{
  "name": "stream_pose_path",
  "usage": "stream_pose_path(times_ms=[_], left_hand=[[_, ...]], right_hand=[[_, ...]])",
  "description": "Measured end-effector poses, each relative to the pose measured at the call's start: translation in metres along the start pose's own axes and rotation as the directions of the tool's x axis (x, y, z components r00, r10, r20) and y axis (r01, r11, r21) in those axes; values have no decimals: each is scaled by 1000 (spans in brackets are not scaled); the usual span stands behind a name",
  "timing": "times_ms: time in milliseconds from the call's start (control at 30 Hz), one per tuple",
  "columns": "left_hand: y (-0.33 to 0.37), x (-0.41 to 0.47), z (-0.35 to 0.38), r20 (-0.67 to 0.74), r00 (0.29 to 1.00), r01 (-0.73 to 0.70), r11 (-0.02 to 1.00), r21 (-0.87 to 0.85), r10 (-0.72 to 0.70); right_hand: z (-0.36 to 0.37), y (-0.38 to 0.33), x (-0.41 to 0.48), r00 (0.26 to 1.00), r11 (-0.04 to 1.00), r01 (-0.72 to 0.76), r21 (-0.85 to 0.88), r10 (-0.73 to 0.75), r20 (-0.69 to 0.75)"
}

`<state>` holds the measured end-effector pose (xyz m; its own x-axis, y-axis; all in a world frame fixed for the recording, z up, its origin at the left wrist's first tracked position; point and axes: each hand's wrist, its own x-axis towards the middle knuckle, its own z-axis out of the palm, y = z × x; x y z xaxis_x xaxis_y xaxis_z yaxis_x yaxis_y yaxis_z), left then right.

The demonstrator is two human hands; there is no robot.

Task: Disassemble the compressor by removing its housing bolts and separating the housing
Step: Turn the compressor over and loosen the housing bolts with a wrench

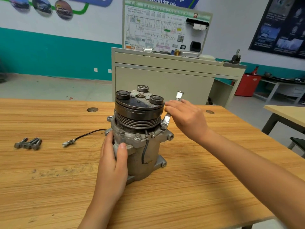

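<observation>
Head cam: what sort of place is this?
Probably an automotive training workshop. A wiring-diagram display board stands on a cabinet, car pictures line the wall, and a compressor sits on a wooden bench with a wrench on it and loose bolts nearby.

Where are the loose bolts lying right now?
In the head view, the loose bolts lie clustered on the wooden table, far left of the compressor, just beyond its black wire's connector.
</observation>
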<state>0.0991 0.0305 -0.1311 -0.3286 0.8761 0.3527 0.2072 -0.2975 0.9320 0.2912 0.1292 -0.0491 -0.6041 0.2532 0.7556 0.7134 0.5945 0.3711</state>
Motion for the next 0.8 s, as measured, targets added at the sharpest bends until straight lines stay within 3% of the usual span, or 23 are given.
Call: stream_pose_path(times_ms=[167, 300, 400, 467, 533, 800], left_hand=[[0, 0, 0, 4, 1000, 8, 1000, -17, -8], [-1, 0, 0, -1, 1000, -1, 1000, -7, 1], [-1, 0, 2, -8, 1000, 10, 1000, -15, -10], [-1, 0, 3, -16, 1000, -3, 1000, -18, 2], [-1, 0, 3, -20, 1000, -6, 1000, -15, 6], [1, -1, 2, -20, 1000, 12, 1000, -25, -12]], right_hand=[[0, -12, 3, 987, 981, -152, 116, 156, -24], [-45, -13, 0, 834, 791, -515, 330, 551, -18], [-85, -23, -12, 877, 886, -460, 62, 443, 185], [-100, -34, -18, 787, 922, -338, -188, 386, 482], [-101, -38, -26, 696, 922, -281, -265, 387, 605], [-93, -57, -6, 644, 909, -262, -326, 415, 642]])
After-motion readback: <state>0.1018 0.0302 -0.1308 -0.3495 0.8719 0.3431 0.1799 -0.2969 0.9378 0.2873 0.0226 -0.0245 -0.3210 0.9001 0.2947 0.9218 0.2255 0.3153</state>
